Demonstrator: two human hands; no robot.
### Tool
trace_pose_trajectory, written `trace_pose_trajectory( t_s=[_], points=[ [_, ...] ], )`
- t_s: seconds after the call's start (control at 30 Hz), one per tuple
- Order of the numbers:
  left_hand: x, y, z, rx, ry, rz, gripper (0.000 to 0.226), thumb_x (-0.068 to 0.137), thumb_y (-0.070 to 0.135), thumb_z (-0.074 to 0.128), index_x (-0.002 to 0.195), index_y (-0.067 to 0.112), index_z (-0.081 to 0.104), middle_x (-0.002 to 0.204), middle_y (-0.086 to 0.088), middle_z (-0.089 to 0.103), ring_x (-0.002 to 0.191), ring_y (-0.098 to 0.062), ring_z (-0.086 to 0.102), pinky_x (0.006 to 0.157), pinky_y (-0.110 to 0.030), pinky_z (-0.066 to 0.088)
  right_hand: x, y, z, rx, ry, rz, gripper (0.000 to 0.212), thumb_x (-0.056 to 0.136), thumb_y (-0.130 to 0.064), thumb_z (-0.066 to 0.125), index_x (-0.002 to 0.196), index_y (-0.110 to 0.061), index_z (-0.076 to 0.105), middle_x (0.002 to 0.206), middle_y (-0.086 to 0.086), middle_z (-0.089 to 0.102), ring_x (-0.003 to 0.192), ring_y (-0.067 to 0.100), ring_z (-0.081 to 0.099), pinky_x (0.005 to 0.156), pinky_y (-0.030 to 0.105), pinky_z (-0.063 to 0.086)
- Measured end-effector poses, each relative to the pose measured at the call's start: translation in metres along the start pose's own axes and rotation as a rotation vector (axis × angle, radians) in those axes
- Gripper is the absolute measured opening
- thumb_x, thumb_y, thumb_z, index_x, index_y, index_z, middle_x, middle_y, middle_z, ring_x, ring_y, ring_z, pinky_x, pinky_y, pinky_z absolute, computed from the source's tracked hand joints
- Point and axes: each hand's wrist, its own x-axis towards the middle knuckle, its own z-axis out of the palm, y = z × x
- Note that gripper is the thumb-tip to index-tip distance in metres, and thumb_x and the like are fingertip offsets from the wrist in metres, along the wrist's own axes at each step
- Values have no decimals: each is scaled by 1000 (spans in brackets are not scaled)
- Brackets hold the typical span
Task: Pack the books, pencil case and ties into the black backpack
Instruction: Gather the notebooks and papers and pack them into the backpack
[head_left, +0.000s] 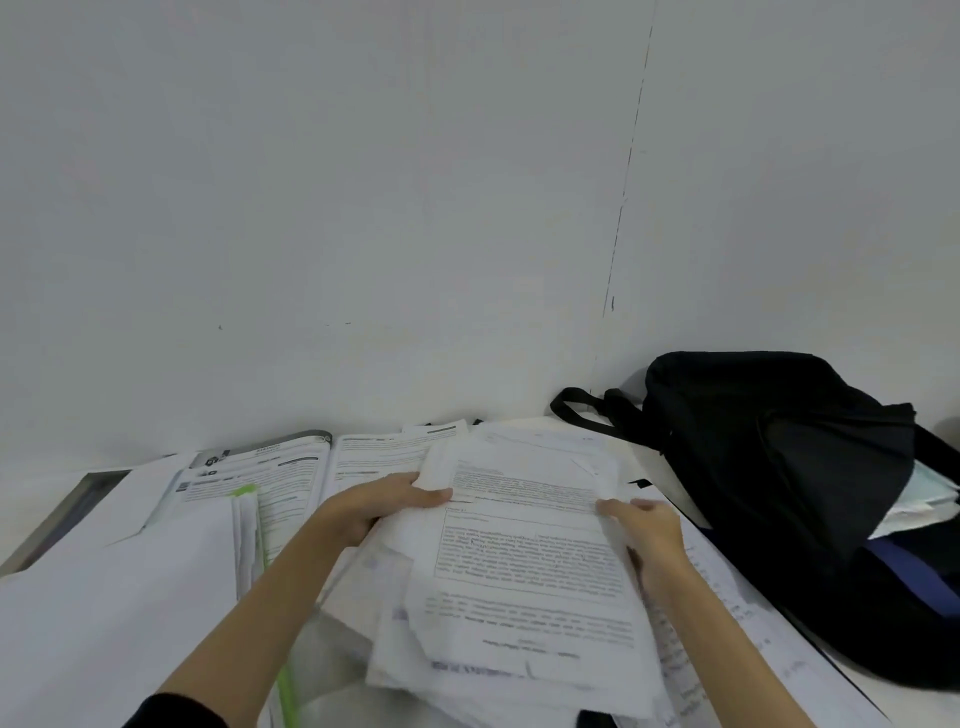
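A person's two bare hands hold a loose stack of printed papers (524, 545) above a white table (852, 670). The left hand (384, 506) grips the stack's left edge, thumb on top and fingers curled beneath. The right hand (647, 525) grips the right edge in the same way.

The step in hand looks like gathering the paperwork into one bundle before it goes into the black backpack (800, 483). The backpack lies slumped on its side at the right, well apart from the hands, against a plain pale wall (363, 208). Its mouth faces right and gapes open, with white paper and something blue already showing inside. A black strap (587, 410) loops out toward the wall.

The sheets are thin, floppy and unevenly stacked, their corners fanning out. The next move probably calls for squaring the edges, then carrying the bundle right and sliding it in flat so that no pages curl or slip.

An open book (291, 478) with printed pages lies flat behind the left hand. A clear folder with a green spine (254, 525) rests beside it. No pencil case or ties can be made out.
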Motion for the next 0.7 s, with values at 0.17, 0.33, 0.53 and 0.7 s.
trace_pose_trajectory(
  t_s=[0.17, 0.33, 0.53, 0.7],
  points=[
    [-4, -11, 14, -176, -146, 36, 59, 80, 27, 74, 132, 10, 51, 121, -9, 66, 112, -25, 62, 100, -40, 47, -11, -1, -5, 220, -329, 253, 39, 76, -3, 73, 111, 6, 60, 103, 24, 69, 93, 38, 67, 70, 42, 57],
    [-28, 16, 10, -332, -166, 355, 88, 57, 22, 91, 134, 16, 48, 129, -12, 60, 118, -33, 57, 100, -51, 45, -20, -44, 3, 194, -474, -41, 45, 81, -5, 68, 124, -4, 55, 109, 18, 69, 94, 34, 69, 70, 43, 58],
    [-88, 92, -7, -373, -31, 693, 51, 66, 15, 79, 116, 11, 66, 118, -10, 67, 108, -26, 65, 80, -34, 57, -52, -149, 18, 162, -591, -524, 41, 76, -9, 66, 117, -9, 62, 105, 4, 72, 95, 23, 69, 73, 31, 57],
    [-92, 106, -12, -291, 381, 824, 66, 73, 24, 77, 131, 9, 51, 122, -6, 65, 111, -20, 63, 92, -38, 53, -54, -166, 57, 71, -405, -794, 17, 87, -10, 64, 102, -19, 64, 89, -12, 72, 84, 6, 70, 69, 21, 55]
  ],
)
